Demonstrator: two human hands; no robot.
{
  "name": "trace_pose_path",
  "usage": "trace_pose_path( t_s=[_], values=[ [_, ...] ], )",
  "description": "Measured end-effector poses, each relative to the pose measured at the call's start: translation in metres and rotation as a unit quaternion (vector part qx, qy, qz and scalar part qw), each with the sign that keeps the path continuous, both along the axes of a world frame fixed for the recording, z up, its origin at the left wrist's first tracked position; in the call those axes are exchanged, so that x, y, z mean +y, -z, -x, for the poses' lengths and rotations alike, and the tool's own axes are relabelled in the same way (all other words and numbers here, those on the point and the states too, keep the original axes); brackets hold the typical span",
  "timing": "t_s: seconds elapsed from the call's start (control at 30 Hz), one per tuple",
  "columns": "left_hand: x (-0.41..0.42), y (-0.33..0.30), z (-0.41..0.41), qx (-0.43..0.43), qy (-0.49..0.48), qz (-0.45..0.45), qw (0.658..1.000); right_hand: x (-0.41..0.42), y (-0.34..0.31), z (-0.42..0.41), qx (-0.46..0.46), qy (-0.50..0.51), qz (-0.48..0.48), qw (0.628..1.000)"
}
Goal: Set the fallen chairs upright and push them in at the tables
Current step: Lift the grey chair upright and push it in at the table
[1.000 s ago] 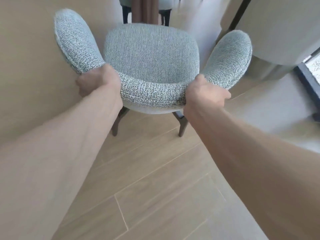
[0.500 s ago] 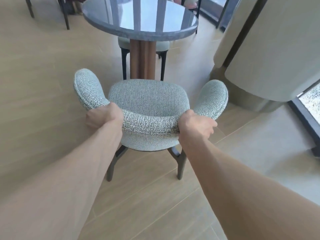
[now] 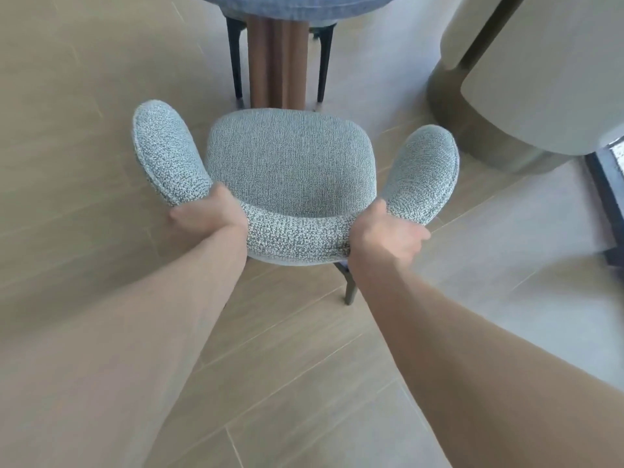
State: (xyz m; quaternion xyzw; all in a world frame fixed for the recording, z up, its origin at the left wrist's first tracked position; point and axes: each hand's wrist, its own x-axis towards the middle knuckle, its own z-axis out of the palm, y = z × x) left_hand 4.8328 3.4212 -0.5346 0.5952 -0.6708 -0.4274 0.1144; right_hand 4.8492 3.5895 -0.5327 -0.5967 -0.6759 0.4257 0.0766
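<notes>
Upright on the wooden floor [image 3: 304, 383], facing the round counter [image 3: 293, 3]: upholstered chair [image 3: 290, 160], front edge near the pedestal [image 3: 277, 62]. Left hand [image 3: 211, 216] and right hand [image 3: 388, 234] wrapped over the curved backrest, fingers clamped on it. Best pushed straight, evenly, seat centred on the pedestal, stopping short of contact.

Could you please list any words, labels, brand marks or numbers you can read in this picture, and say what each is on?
None: no text shows anywhere.
The chair, gripped by the left hand and the right hand, bears no tag or label.
The table, its post and the floor are unmarked.
</notes>
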Motion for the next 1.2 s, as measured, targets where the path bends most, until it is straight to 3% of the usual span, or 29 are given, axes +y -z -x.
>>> trace_pose_path(
  t_s=[0.43, 0.63, 0.77, 0.87, 0.97, 1.03, 1.07, 1.13, 1.2],
  values=[
    [0.0, -0.013, -0.005, -0.036, 0.039, -0.037, 0.998, -0.007, 0.006, 0.007, -0.047, 0.044, -0.017, 0.998],
    [-0.004, -0.005, -0.002, -0.069, 0.035, -0.003, 0.997, -0.004, 0.002, 0.004, -0.053, 0.025, -0.02, 0.998],
    [-0.006, -0.001, -0.006, -0.054, 0.059, -0.023, 0.997, 0.002, 0.002, -0.002, -0.049, -0.033, 0.022, 0.998],
    [-0.014, -0.016, -0.02, -0.078, 0.151, -0.055, 0.984, 0.013, -0.018, -0.019, -0.106, -0.131, 0.089, 0.982],
    [-0.039, -0.045, -0.021, -0.13, 0.264, 0.096, 0.951, 0.03, -0.056, -0.004, -0.142, -0.121, 0.023, 0.982],
    [-0.055, -0.071, -0.008, -0.07, 0.323, 0.188, 0.925, 0.042, -0.083, 0.011, -0.103, -0.118, -0.062, 0.986],
    [-0.062, -0.083, 0.002, -0.04, 0.365, 0.183, 0.912, 0.046, -0.099, 0.017, -0.074, -0.14, -0.082, 0.984],
    [-0.071, -0.106, 0.021, -0.019, 0.443, 0.031, 0.896, 0.047, -0.122, 0.023, -0.005, -0.215, -0.046, 0.976],
    [-0.069, -0.132, 0.032, 0.004, 0.453, -0.235, 0.86, 0.041, -0.143, 0.027, 0.068, -0.241, 0.097, 0.963]
  ],
)
